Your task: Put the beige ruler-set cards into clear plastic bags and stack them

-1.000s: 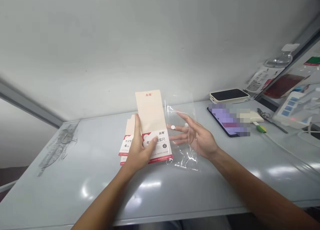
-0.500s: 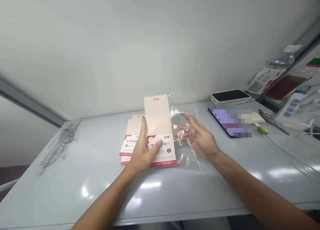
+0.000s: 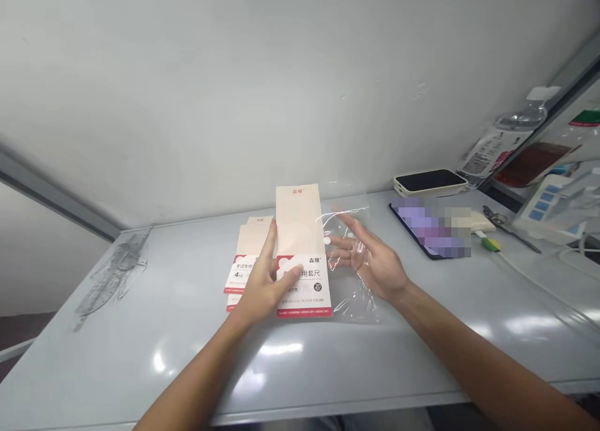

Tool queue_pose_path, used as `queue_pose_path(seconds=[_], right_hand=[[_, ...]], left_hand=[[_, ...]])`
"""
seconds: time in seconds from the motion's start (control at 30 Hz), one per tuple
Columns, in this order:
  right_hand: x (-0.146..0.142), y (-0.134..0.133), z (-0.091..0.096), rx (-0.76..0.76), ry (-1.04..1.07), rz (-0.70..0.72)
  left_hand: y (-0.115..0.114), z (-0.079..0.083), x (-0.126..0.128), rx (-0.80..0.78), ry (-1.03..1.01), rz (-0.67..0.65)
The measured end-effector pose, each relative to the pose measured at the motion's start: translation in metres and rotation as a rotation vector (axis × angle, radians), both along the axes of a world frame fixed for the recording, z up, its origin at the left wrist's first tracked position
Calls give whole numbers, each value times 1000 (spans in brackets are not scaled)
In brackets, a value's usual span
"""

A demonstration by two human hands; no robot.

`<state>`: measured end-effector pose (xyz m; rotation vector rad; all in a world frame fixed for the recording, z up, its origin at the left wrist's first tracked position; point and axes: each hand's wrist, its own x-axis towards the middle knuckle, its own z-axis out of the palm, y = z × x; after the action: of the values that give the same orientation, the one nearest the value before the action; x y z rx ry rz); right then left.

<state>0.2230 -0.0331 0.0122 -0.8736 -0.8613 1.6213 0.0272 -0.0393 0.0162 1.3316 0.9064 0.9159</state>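
Note:
My left hand pinches a tall cream card with a red-and-white printed label at its bottom, holding it upright above the grey table. To its right my right hand is palm up with fingers spread, lying in or under a clear plastic bag that it props up. The card's right edge touches the bag. Two more cards of the same kind lie flat on the table behind my left hand.
A dark phone with a blurred screen and another phone lie at the right rear. Further right are a plastic bottle, a white power strip, cables and small tools. A white wall stands behind the table.
The held card has shifted to the right and slightly down, up against the plastic bag. My right hand has stayed spread in the bag, which has crumpled and moved a little.

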Motion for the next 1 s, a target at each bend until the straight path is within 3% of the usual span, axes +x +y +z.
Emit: queue_pose_path(seconds=[0.6, 1.0], right_hand=[[2, 0, 2, 115, -42, -40], [-3, 1, -6, 10, -39, 31]], left_hand=[[3, 4, -3, -25, -16, -24], [0, 3, 0, -3, 62, -44]])
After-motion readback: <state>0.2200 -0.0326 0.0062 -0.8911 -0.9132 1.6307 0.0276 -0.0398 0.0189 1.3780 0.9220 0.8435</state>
